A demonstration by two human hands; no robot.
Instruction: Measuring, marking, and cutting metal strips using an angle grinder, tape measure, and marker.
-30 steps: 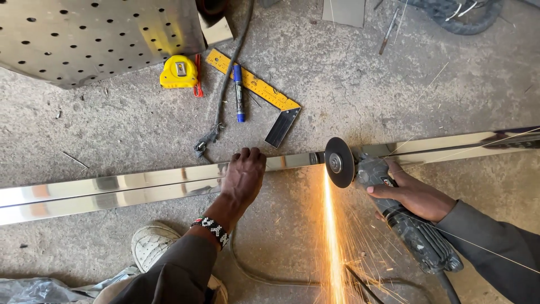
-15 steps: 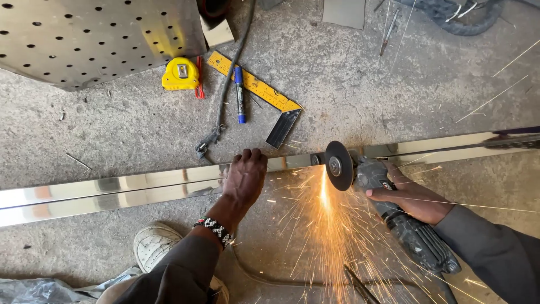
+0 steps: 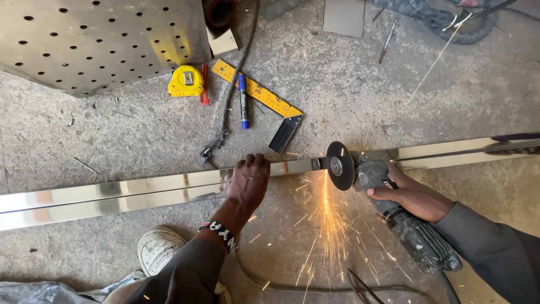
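A long shiny square steel tube (image 3: 112, 194) lies across the concrete floor from left to right. My left hand (image 3: 248, 183) presses down flat on the tube, a beaded band on its wrist. My right hand (image 3: 413, 197) grips the body of a dark angle grinder (image 3: 394, 211). Its black disc (image 3: 340, 165) stands upright in the tube just right of my left hand. Orange sparks (image 3: 329, 225) spray down toward me from the disc.
A yellow tape measure (image 3: 186, 81), a blue marker (image 3: 243, 101) and a yellow try square (image 3: 264, 101) lie beyond the tube. A perforated steel sheet (image 3: 95, 39) fills the top left. A black cable (image 3: 236, 73) runs past them. My white shoe (image 3: 160, 247) sits near the tube.
The spark spray has changed from a narrow stream to a wider fan. Hands, grinder and tube have barely moved.
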